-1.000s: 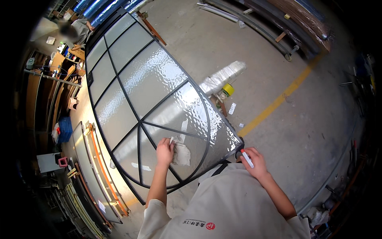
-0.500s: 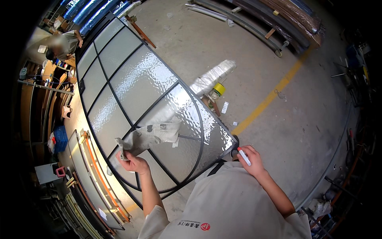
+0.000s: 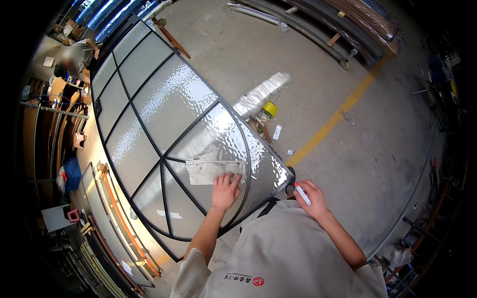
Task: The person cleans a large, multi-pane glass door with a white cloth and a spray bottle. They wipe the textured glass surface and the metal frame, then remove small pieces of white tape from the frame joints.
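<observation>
The cloth (image 3: 201,175) lies rumpled on the textured glass panel (image 3: 161,97), under the fingertips of the left hand (image 3: 226,192) and reaching ahead and leftward of it. That hand is spread slightly, fingers laid on the fabric rather than visibly pinching it. Off to its right, beside the panel's near corner, the right hand (image 3: 311,197) pinches a red-tipped white marker (image 3: 302,193). The step looks like wiping; the next stroke calls for even fingertip pressure, clear of the black bars (image 3: 185,186).

White glare on rippled glass (image 3: 174,104), black fisheye edges
</observation>
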`<act>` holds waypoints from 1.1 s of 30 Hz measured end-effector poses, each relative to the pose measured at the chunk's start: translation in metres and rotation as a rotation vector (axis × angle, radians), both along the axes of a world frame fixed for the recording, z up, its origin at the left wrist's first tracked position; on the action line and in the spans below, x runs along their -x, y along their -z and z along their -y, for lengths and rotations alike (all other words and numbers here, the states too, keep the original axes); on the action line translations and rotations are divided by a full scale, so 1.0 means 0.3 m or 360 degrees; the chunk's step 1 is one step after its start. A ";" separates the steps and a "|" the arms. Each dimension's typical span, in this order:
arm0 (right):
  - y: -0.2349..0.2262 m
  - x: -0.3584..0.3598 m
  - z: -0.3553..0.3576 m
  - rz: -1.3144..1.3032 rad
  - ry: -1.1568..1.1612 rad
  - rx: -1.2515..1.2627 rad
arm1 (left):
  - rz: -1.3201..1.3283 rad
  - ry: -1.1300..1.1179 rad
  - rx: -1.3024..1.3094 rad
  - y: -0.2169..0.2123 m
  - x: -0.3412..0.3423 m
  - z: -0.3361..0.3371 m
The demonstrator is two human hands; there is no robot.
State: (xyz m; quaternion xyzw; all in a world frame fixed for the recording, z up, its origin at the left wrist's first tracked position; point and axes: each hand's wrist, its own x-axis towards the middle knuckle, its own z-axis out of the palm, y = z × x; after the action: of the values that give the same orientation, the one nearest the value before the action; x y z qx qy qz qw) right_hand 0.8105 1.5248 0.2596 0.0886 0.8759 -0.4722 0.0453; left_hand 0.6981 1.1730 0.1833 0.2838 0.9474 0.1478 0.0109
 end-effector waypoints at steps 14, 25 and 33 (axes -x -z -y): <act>-0.012 -0.009 0.007 0.0024 -0.0030 -0.0011 | 0.0059 -0.0064 0.0143 -0.004 0.029 0.096; -0.018 -0.022 0.031 0.0002 -0.0041 0.0028 | 0.0312 -0.0192 -0.0270 0.010 -0.057 -0.100; 0.015 -0.028 0.042 -0.0023 -0.0013 0.0033 | 0.0673 -0.0151 -0.0171 -0.003 -0.218 0.059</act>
State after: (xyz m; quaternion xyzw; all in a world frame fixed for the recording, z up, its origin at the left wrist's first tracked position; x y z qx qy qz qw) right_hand 0.8190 1.5124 0.2551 0.0811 0.8715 -0.4817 0.0419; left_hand 0.7635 1.1552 0.1840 0.2018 0.9270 0.2547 0.1872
